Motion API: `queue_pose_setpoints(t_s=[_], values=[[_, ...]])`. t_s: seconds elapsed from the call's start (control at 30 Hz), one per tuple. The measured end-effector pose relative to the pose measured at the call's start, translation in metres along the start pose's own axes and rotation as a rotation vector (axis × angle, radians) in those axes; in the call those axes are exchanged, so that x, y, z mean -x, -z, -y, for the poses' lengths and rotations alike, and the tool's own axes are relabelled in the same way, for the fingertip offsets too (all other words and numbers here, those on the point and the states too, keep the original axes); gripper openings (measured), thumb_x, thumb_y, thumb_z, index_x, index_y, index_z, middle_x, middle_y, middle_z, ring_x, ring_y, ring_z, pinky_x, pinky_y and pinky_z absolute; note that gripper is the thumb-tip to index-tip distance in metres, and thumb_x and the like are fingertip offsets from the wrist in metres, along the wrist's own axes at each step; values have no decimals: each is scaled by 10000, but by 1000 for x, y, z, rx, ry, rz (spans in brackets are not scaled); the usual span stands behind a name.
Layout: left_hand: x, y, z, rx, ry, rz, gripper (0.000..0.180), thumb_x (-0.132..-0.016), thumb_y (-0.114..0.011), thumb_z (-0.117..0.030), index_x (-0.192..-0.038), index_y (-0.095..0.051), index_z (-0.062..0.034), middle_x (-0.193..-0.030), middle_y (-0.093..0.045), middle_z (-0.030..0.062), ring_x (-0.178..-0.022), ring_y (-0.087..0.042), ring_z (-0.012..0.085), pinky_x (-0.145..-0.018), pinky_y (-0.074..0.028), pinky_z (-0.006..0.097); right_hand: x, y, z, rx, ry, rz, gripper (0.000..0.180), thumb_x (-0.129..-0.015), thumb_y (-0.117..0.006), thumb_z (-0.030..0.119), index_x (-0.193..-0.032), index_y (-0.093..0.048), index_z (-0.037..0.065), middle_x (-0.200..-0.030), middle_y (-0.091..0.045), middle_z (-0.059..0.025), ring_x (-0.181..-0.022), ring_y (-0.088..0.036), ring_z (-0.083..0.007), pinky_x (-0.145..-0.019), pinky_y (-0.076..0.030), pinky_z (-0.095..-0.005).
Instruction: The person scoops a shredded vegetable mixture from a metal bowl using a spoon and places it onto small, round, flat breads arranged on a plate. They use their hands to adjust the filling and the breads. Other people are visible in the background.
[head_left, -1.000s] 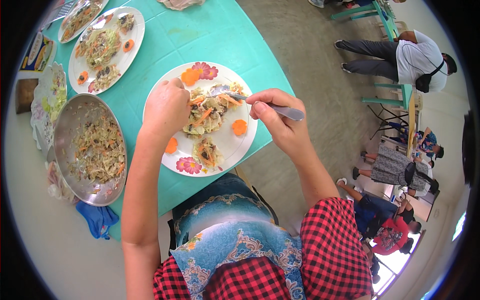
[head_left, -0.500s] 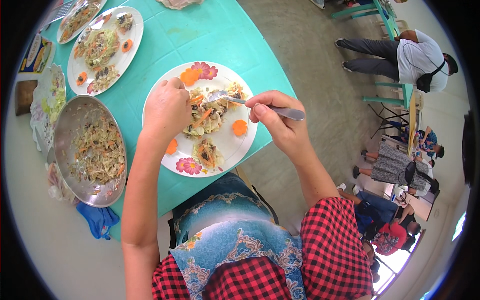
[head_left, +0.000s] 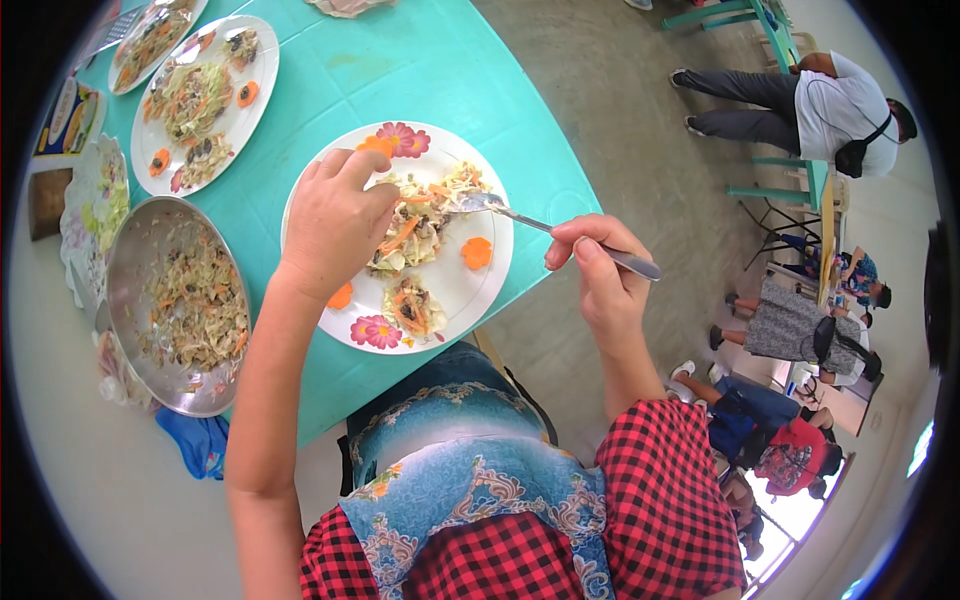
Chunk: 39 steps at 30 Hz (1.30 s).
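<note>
A white plate point(head_left: 480, 290) with pink flower prints sits on the turquoise table point(head_left: 400, 70). It holds a heap of shredded salad point(head_left: 420, 225) and carrot slices point(head_left: 477, 252). My left hand point(head_left: 335, 225) rests over the plate's left side, fingertips touching the salad. My right hand point(head_left: 600, 275) is off the table's edge to the right and holds a metal fork point(head_left: 540, 225) by its handle. The fork's head lies at the right side of the salad heap.
A steel bowl point(head_left: 150, 235) of mixed salad stands left of the plate. Two more filled plates point(head_left: 195, 95) lie at the back left. A blue cloth point(head_left: 195, 440) hangs below the bowl. Several people sit on turquoise chairs point(head_left: 790, 180) at the right.
My right hand has drawn back to the right, away from the plate, so the fork now reaches the salad from farther off. My left hand stays on the food.
</note>
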<state>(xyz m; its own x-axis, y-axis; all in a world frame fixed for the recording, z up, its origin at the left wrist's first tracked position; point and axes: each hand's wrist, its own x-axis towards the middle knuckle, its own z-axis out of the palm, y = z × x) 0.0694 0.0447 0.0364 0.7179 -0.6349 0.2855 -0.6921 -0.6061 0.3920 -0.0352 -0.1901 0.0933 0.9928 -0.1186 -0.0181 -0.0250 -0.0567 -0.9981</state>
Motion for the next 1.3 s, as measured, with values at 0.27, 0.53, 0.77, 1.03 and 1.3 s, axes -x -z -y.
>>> queue_pose_setpoints(t_s=[0.27, 0.53, 0.77, 1.03, 1.3], values=[[-4, -3, 1, -103, -110, 18, 24, -649, -622, -110, -671, -628, -108, -941, -567, 5, -905, -525, 181, -756, -421, 344, 5, 0, -4, -25, -16, 11, 205, -860, -501, 113, -921, -594, -59, -754, -590, -107, -694, -566, -164, -641, -453, -281], [-4, -4, -1, -96, -127, 0, 24, -642, -619, -107, -660, -608, -97, -911, -563, 0, -875, -522, 176, -732, -410, 341, 5, -4, -4, 34, -46, 27, 140, -841, -550, 71, -896, -627, -31, -751, -615, -65, -677, -578, -97, -605, -458, -224], [-3, -4, -1, -82, -137, 9, 22, -649, -619, -104, -662, -601, -99, -877, -559, -7, -850, -518, 170, -713, -403, 335, 6, -12, -10, 65, -54, 23, 176, -862, -516, 94, -923, -616, -37, -761, -599, -72, -703, -553, -122, -632, -420, -241], [1, -3, 0, -62, -115, 93, 70, -655, -637, -79, -700, -588, -103, -913, -569, -3, -888, -528, 198, -734, -407, 352, 6, -13, -16, 55, -44, 6, 141, -841, -570, 85, -895, -627, -32, -765, -622, -69, -689, -590, -105, -617, -458, -227], [1, -8, -1, -64, -108, 44, 81, -651, -635, -74, -717, -592, -96, -886, -575, -4, -868, -533, 192, -731, -410, 348, 8, -17, -17, 57, -74, 49, 165, -866, -509, 71, -931, -613, -40, -767, -596, -68, -715, -551, -121, -650, -438, -250]])
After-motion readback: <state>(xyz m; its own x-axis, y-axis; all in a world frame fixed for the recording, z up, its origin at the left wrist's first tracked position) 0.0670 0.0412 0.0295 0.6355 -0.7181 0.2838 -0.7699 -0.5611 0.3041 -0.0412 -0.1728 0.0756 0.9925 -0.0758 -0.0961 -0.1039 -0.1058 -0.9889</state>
